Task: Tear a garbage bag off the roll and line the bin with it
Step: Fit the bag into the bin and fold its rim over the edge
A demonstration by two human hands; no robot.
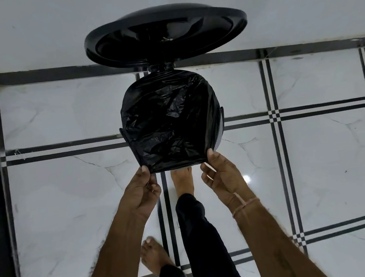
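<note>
The left hand (142, 189) is pinched on the near left corner of the black garbage bag (170, 119), with the thumb on the folded edge. The right hand (219, 176) is pinched on the near right corner of the same edge, and a thread band (244, 205) is worn on its wrist. The bag is stretched over the mouth of the bin (221, 126), whose pale wall is seen only at the right side, below the plastic. The round black lid (165, 33) is held raised behind the bin, against the wall. One bare foot (182, 180) is placed at the bin's near base; whether a pedal is pressed cannot be told. The other foot (155, 254) rests on the white tiled floor (73, 214), nearer the lower edge of the floor in view.
</note>
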